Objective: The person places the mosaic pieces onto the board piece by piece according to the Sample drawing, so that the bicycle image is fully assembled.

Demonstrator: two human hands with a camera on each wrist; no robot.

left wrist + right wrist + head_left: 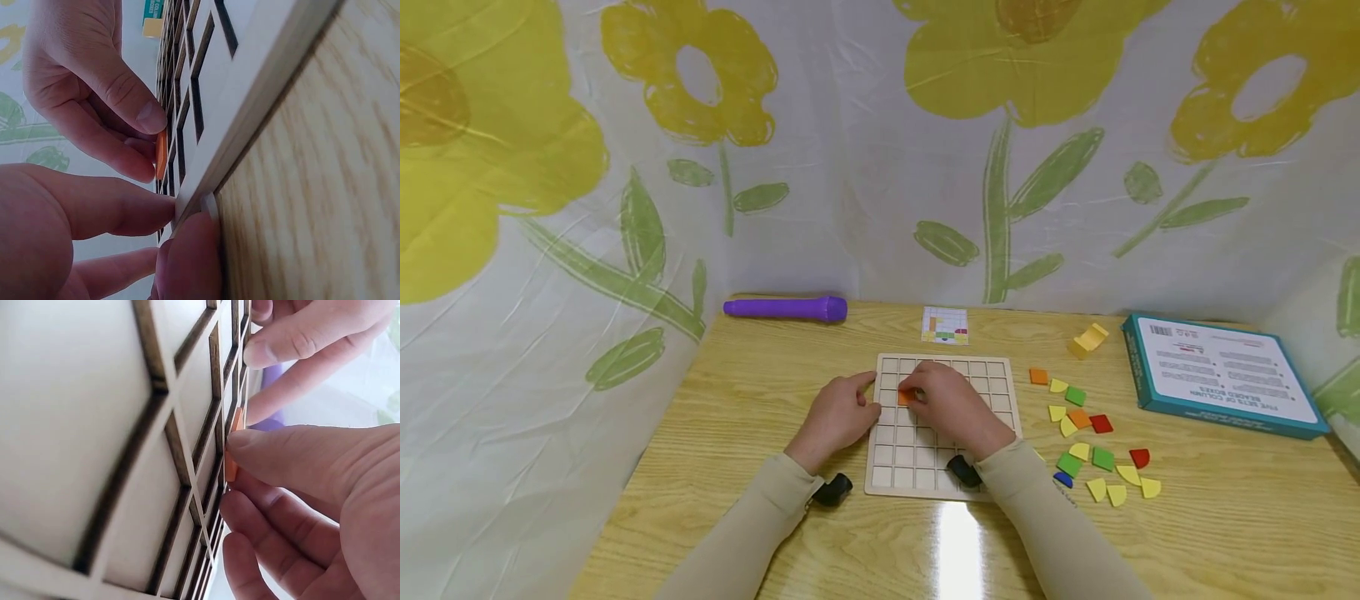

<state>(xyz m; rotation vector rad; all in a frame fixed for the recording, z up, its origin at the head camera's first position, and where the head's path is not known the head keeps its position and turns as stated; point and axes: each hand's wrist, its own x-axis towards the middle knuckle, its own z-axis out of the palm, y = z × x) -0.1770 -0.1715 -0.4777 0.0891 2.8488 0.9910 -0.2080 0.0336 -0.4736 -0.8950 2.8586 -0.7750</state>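
A wooden grid board lies flat on the table. My left hand holds its left edge, thumb and fingertips right at the rim; the left wrist view shows the fingers curled against the board's side. Over the board's upper left cells, my right hand pinches an orange square tile between thumb and fingers. In the right wrist view the thumb lies on the orange tile, which is tilted close against the grid. My right hand and wrist cover part of the board.
Loose yellow, green, red, orange and blue tiles lie right of the board. Behind it is a pattern card. A purple microphone-shaped object rests at the back left, a small yellow piece and a teal box at the back right.
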